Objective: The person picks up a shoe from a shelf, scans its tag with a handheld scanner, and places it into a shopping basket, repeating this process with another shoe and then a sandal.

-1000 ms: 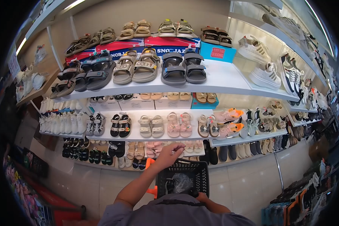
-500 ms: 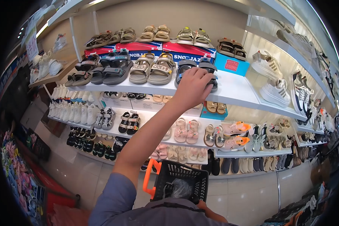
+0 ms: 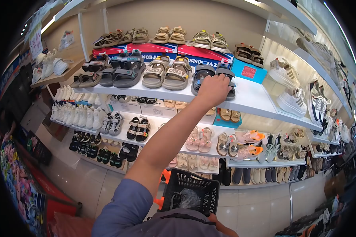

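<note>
My left hand (image 3: 214,91) reaches up to the white shelf, its fingers curled over the straps of a pair of dark grey-blue sandals (image 3: 201,76). The pair rests on the shelf, and part of it is hidden behind the hand. To its left are beige sandals (image 3: 177,75) and dark grey sandals (image 3: 129,73). Low in front of my body is a black plastic shopping basket (image 3: 214,189) with orange parts and a clear plastic bag (image 3: 190,197) inside. Only a bit of my right hand (image 3: 213,218) shows at the basket's near edge; its fingers are hidden.
Behind the sandals, shoe boxes (image 3: 146,57) carry another row of sandals. A blue box (image 3: 261,75) stands to the right, near white sneakers (image 3: 290,101). Lower shelves hold pink sandals (image 3: 205,140) and many other shoes. A bin of colourful footwear (image 3: 16,170) is at left.
The view has shifted slightly, so the shelf sits a little lower and further right. My left hand remains on the dark sandals, its fingers more curled over the straps.
</note>
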Available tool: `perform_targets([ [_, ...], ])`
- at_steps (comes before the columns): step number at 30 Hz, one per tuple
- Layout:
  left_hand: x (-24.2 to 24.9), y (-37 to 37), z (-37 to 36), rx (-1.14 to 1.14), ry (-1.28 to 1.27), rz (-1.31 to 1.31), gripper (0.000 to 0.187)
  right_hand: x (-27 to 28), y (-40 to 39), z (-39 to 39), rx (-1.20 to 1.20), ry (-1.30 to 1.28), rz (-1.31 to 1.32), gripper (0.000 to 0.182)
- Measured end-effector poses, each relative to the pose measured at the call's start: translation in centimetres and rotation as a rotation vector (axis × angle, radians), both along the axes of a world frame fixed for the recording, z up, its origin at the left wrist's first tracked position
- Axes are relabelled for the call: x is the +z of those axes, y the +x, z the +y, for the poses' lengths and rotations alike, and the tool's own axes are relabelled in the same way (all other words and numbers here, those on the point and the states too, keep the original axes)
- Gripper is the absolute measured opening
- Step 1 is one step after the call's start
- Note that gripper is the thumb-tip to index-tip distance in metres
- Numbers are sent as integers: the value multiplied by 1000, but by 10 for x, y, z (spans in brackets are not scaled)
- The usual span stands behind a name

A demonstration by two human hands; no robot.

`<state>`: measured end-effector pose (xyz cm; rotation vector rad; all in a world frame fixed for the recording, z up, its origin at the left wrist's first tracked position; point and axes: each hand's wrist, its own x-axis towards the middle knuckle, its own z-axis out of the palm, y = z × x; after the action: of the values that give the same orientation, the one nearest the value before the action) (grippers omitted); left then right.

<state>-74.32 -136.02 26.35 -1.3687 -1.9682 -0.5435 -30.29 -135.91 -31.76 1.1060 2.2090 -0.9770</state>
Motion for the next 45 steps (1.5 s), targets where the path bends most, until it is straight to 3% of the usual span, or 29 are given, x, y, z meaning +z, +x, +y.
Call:
perform_targets([
  [31, 2, -6, -1, -60, -14, -94, 22, 62, -40, -73, -101, 71, 32, 56],
  [36, 2, -5, 0, -43, -59, -85, 21, 34, -53, -51, 47, -46, -78, 52],
  [45, 4, -2, -2, -40, -89, -91, 23, 9, -36, -12, 86, -84, 30, 56],
])
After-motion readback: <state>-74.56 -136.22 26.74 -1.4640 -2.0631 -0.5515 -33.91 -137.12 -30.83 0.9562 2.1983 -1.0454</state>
